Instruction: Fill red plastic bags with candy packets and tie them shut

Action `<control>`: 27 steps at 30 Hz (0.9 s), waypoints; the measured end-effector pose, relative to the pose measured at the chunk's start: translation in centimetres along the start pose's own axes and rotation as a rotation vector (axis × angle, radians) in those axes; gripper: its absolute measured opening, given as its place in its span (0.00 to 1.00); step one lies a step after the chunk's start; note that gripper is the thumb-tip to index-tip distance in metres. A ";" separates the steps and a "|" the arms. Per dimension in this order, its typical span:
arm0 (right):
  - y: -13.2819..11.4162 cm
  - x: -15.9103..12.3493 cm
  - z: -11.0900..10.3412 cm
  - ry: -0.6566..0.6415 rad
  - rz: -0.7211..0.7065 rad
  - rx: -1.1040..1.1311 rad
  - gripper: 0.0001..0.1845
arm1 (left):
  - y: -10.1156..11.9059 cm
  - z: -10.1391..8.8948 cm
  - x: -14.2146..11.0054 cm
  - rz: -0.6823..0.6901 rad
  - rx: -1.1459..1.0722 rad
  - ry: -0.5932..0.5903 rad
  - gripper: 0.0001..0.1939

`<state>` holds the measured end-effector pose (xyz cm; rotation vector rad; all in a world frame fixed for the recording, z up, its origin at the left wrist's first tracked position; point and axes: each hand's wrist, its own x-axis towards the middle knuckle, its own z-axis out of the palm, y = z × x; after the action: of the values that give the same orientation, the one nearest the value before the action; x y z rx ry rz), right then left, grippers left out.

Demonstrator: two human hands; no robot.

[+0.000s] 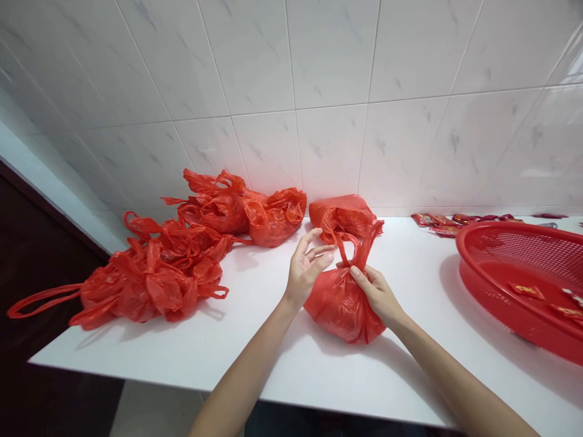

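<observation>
A full red plastic bag (346,306) rests on the white table in front of me, its neck gathered and its handles sticking up. My right hand (376,291) is closed around the gathered neck, thumb on the near side. Beside the bag's left handle is my left hand (310,267), fingers apart; I cannot tell whether a fingertip touches the handle. What the bag contains is hidden. Just behind it, against the wall, lies another red plastic bag (344,209) with its mouth facing me.
Several knotted red bags (155,273) are heaped at the left, with more red bags (276,212) along the tiled wall (332,145). A red mesh basket (483,291) at the right holds a few small packets. More red packets (441,223) lie behind it on the white table (255,340).
</observation>
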<state>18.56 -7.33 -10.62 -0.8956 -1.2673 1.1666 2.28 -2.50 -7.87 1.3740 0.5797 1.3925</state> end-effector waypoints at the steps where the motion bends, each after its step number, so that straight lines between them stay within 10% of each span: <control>1: -0.2 0.1 -0.2 0.035 -0.006 0.015 0.27 | -0.4 -0.1 0.0 -0.049 0.038 -0.018 0.33; 11: 0.5 0.3 -0.4 0.170 0.021 0.160 0.28 | -4.4 2.6 -2.8 -0.069 0.261 -0.329 0.22; 27: 0.9 -0.1 0.3 0.171 0.048 0.161 0.27 | -4.9 3.4 -2.9 -0.270 -0.134 -0.188 0.21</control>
<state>18.10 -7.24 -11.50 -0.8904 -1.0044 1.1851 6.39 -4.52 -12.64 1.2517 0.5167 1.0544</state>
